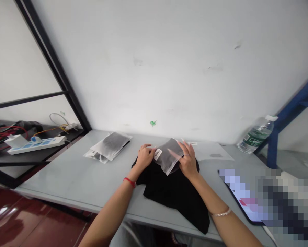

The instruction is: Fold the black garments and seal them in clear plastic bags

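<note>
A clear plastic bag (166,158) with dark contents and a white barcode label lies tilted over a black cloth garment (169,190) on the grey table. At the bag's left edge, by the label, my left hand (145,157) has its fingers bent and pressed together on it. My right hand (188,159) is on the bag's right side, thumb and fingers closed around its edge, with a ring on one finger. The garment spreads beneath both hands toward the table's front edge, and its upper part is partly hidden by them.
Filled plastic bags (111,145) lie at the back left of the table (73,178). A flat clear bag (212,151) lies behind my right hand. A water bottle (257,135), a tablet (242,200) with a cable and a power strip (37,144) are also visible.
</note>
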The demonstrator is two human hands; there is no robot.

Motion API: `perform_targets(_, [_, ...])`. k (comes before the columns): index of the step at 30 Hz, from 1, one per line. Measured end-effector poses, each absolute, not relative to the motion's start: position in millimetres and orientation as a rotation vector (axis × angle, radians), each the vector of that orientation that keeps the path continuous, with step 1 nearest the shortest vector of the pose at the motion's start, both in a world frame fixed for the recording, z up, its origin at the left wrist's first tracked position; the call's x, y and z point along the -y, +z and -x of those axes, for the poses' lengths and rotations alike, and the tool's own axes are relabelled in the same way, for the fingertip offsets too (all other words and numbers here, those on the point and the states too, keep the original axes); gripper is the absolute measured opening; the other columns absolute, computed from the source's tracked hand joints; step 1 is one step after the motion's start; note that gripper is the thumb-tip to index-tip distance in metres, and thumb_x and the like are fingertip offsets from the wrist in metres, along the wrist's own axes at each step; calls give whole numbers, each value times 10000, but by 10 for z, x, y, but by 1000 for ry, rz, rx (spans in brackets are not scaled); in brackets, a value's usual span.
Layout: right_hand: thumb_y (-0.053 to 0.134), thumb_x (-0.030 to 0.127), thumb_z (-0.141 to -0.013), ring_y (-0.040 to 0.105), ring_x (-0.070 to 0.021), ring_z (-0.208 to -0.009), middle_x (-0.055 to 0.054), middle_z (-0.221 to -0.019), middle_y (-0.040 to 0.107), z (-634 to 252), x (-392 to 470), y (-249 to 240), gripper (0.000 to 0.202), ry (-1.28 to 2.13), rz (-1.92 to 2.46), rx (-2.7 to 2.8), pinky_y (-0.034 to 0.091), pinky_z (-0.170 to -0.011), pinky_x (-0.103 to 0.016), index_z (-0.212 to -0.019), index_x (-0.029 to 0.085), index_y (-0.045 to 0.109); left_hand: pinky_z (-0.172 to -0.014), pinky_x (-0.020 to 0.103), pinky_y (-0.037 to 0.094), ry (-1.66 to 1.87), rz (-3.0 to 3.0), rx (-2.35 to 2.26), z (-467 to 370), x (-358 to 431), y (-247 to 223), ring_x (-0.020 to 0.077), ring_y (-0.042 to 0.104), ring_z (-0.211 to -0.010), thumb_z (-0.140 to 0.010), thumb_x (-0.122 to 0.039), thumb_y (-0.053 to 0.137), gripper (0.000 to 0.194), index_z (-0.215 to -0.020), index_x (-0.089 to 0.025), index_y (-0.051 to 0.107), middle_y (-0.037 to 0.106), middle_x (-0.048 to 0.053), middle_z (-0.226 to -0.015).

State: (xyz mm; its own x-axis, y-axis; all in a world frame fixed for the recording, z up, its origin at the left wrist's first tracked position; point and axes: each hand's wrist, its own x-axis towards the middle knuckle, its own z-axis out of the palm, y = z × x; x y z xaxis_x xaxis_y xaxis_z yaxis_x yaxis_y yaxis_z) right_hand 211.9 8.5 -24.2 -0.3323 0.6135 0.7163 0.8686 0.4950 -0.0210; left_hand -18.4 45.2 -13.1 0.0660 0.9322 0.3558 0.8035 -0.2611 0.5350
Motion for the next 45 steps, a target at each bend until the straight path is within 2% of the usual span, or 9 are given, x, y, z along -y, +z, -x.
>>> perform_targets(4, [386, 30, -865, 221, -278, -1456, -1, -1486, 428, -2171, -94, -235, 637, -496, 1201, 2045, 238, -1157, -596, -1377, 393, 496, -1052, 489, 378, 940, -2180, -1730, 222, -458, -103, 233, 553, -1131, -948, -321, 468, 337, -773, -211, 734, 639, 71, -1158])
perform_targets(8, [393, 9, -820, 231, -303, -1447, -9, -1484, 421, -2211, -104, -238, 704, -497, 1227, 1977, 254, -1139, -620, -1411, 387, 453, -1078, 613, 269, 816, -2194, -1685, 251, -432, -56, 274, 486, -1220, -987, -443, 361, 521, -677, -211, 709, 629, 57, -1196])
perform_targets(11, [399, -9, -781, 237, -317, -1440, -5, -1488, 409, -2231, -105, -231, 751, -487, 1235, 1952, 257, -1136, -625, -1414, 392, 448, -1067, 514, 349, 837, -2205, -1558, 257, -466, -54, 247, 530, -1147, -984, -440, 355, 570, -581, -196, 674, 643, 67, -1130])
perform_targets(15, [384, -32, -758, 242, -312, -1436, -10, -1486, 401, -2253, -102, -213, 729, -487, 1212, 1950, 222, -1150, -617, -1336, 380, 550, -1005, 393, 432, 968, -2186, -1550, 272, -563, -103, 207, 565, -1038, -961, -325, 418, 438, -648, -186, 690, 648, 78, -1011])
perform_targets(19, [423, 38, -827, 276, -313, -1416, -8, -1459, 428, -2275, -131, -221, 557, -474, 1141, 1952, 208, -1152, -621, -1198, 377, 662, -1004, 480, 405, 1072, -2140, -1783, 346, -621, -125, 251, 532, -1078, -926, -259, 491, 276, -802, -177, 723, 615, 100, -1098])
perform_targets(24, [532, 134, -862, 339, -314, -1374, -10, -1464, 413, -2253, -160, -214, 389, -432, 828, 1936, 309, -1127, -589, -1130, 362, 697, -1017, 517, 375, 1090, -2129, -1980, 479, -624, -76, 284, 493, -1106, -915, -274, 526, 244, -803, -192, 728, 579, 103, -1172])
perform_targets(30, [446, 90, -911, 366, -279, -1353, -11, -1426, 460, -2083, -43, -129, 462, -392, 679, 1991, 400, -1086, -544, -1176, 395, 669, -1080, 659, 232, 1043, -2135, -2170, 660, -590, -12, 319, 450, -1164, -922, -287, 512, 250, -801, -209, 716, 552, 110, -1223])
perform_targets(36, [427, 33, -910, 368, -271, -1344, -8, -1386, 487, -1977, 37, -98, 509, -335, 610, 1983, 443, -1048, -513, -1145, 403, 685, -1086, 683, 201, 1072, -2089, -2200, 830, -624, -24, 333, 417, -1212, -916, -277, 516, 221, -846, -219, 718, 527, 111, -1254])
perform_targets(45, [452, 23, -864, 206, -297, -1453, 74, -1550, 297, -2091, 48, 85, 542, 21, 631, 2224, 349, -1110, -577, -1105, 444, 693, -1046, 580, 320, 1574, -1790, -2094, 1194, -738, -128, 319, 491, -1087, -858, -228, 549, 191, -749, -186, 700, 588, 131, -1099])
